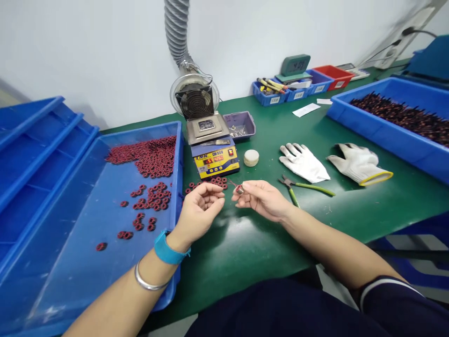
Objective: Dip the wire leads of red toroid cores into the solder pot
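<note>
My right hand (261, 199) pinches a small wound coil (240, 189) between thumb and fingers. Thin wire leads stick out from the coil toward the upper left. Just left of it is my left hand (203, 208), its fingers loosely curled and the thumb apart from the forefinger. I see nothing between them, and the left hand does not touch the coil. Beyond my left hand lies a cluster of red-and-black wound rings (218, 181) on the green table (242, 248). Behind them stands a solder pot (215, 159) with a lit red display and a square of shiny metal on top.
A blue tray (87, 224) at left holds many red rings. A ducted fan (194, 100) stands behind the pot, beside a purple bin (247, 122). A round white block (251, 158), green-handled cutters (308, 186), white gloves (303, 161) and another blue tray (393, 126) lie rightward.
</note>
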Available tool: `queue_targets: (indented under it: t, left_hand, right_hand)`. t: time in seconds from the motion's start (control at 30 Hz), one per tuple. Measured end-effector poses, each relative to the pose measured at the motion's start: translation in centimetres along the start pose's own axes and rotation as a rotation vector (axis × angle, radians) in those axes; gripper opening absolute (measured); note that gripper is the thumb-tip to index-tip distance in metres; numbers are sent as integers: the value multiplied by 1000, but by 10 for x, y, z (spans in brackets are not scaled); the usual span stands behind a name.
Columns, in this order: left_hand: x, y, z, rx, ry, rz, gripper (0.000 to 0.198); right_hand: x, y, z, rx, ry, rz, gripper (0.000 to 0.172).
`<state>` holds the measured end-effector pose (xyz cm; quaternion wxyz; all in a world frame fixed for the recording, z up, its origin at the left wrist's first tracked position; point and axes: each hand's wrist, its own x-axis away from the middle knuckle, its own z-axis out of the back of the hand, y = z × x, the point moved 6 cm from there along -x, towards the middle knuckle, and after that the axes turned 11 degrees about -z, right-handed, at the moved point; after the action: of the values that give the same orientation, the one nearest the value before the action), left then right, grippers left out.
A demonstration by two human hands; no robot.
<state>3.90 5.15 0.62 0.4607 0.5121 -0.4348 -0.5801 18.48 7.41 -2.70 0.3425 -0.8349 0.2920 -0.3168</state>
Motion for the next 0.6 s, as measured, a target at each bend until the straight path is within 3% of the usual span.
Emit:
queue_targets:
  t: [0.23, 0.47, 0.6]
  left_hand:
    - [1, 11, 3, -154, -25, -187, 18]
    - [3, 14, 3, -262, -35, -220, 19]
    - [4, 14, 3, -314, -51, -239, 17]
  right_hand:
    - [8, 0, -13, 402, 100, 226, 29]
    - [27, -14, -7, 685, 286, 599, 12]
    - [35, -20, -13, 824, 310, 749, 8]
